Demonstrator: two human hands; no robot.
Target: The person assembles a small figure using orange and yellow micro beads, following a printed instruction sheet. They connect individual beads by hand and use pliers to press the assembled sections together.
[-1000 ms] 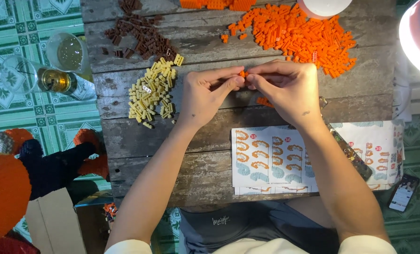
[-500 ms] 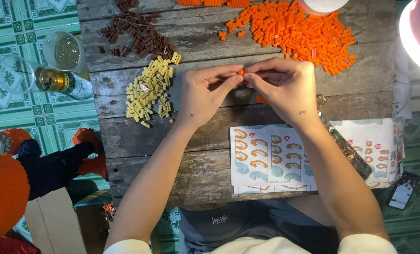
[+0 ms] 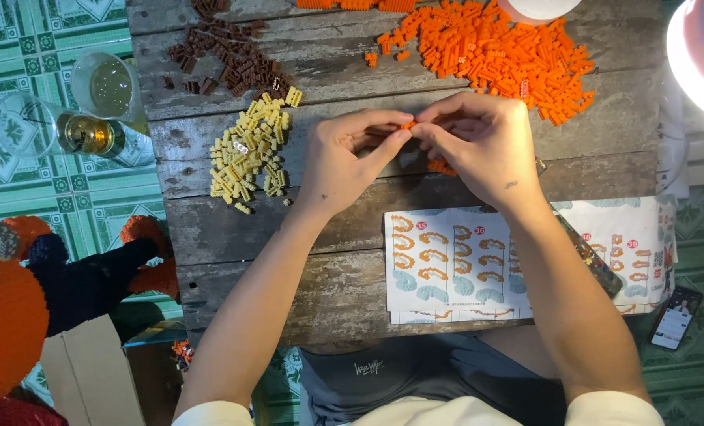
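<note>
My left hand (image 3: 344, 158) and my right hand (image 3: 478, 142) meet fingertip to fingertip over the middle of a weathered wooden table (image 3: 234, 237). Between the fingers of both hands is a small orange brick piece (image 3: 408, 125). A few more orange bricks (image 3: 440, 166) lie on the table just under my right hand. A big heap of orange bricks (image 3: 494, 51) spreads behind my hands. A pile of pale yellow bricks (image 3: 249, 146) lies left of my left hand, and a pile of brown bricks (image 3: 230, 51) sits behind it.
A printed instruction sheet (image 3: 462, 264) lies at the table's near edge under my right forearm. Two clear glasses (image 3: 91, 110) stand at the left. A lit lamp (image 3: 703, 51) glares at the top right. A phone (image 3: 674, 317) lies at the right, and an orange plush toy (image 3: 9, 331) at the lower left.
Both hands stay together on the small orange piece, with only slight finger movement. The view has shifted a little.
</note>
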